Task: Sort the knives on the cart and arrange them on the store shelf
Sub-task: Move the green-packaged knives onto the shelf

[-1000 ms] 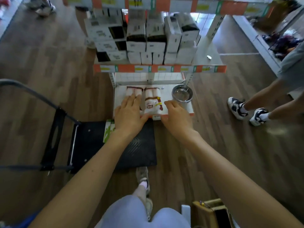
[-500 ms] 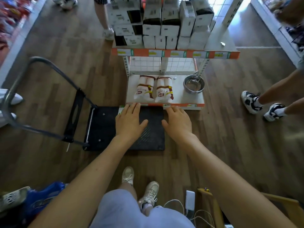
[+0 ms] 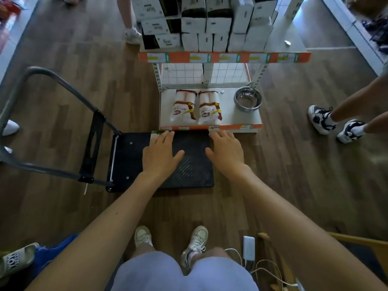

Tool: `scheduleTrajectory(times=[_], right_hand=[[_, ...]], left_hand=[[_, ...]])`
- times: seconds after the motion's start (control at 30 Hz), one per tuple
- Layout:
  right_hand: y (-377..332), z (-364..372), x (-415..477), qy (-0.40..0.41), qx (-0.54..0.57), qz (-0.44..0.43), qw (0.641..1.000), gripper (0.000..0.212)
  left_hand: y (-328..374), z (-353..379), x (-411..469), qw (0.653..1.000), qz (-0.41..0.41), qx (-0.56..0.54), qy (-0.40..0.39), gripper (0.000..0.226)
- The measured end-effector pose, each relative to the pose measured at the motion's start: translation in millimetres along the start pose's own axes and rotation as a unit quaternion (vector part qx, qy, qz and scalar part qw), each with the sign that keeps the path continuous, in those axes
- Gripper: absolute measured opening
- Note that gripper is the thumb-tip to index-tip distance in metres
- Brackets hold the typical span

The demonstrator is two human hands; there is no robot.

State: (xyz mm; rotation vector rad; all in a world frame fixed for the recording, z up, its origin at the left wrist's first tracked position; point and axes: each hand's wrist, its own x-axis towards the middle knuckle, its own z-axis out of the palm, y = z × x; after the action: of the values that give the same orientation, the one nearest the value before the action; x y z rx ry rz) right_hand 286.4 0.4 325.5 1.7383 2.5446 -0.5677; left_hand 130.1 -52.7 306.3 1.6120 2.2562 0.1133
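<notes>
**Both hands empty over the cart, two packs already on the low shelf**

The left hand (image 3: 160,153) and right hand (image 3: 226,153) hang palm-down, fingers spread and holding nothing, above the black ribbed deck of the flat platform cart (image 3: 189,166). Their fingertips lie close to the orange-and-white price strip edging the white bottom shelf (image 3: 231,116).

On that shelf two white plastic-wrapped packs with brown bands and yellow accents (image 3: 196,107) lie touching, side by side, toward the left. A round stainless-steel bowl (image 3: 247,99) stands well apart from them at the right. Whether the packs hold knives cannot be told through the wrapping. Their printing is too small and turned away to read, as are the price tags.

The cart deck looks nearly bare. Only a green-and-white carton edge (image 3: 152,136) shows at its far side, just beside the left hand's fingers and partly hidden under the shelf lip. My judgement: the placing step is finished for these two packs, and the next move calls for reaching down to that carton, or checking the cart for anything left.

The upper shelf (image 3: 294,44) carries stacked white-and-black boxes (image 3: 206,24) with faint script, unreadable. A grey shoe (image 3: 14,260) at the lower left bears letters reading roughly "YOX".
</notes>
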Motion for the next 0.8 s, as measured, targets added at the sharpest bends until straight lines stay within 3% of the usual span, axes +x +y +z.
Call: scheduleTrajectory(times=[0.27,0.8], right_hand=[[-21,116,52,-0.031,-0.018,-0.003,0.999,0.050],[13,482,193,-0.063,0.023,-0.023,0.998,0.047]], left_hand=[[-75,80,50,1.000,-0.004,-0.019,-0.017,0.065],[-251,390,193,0.999,-0.043,-0.012,-0.018,0.061]])
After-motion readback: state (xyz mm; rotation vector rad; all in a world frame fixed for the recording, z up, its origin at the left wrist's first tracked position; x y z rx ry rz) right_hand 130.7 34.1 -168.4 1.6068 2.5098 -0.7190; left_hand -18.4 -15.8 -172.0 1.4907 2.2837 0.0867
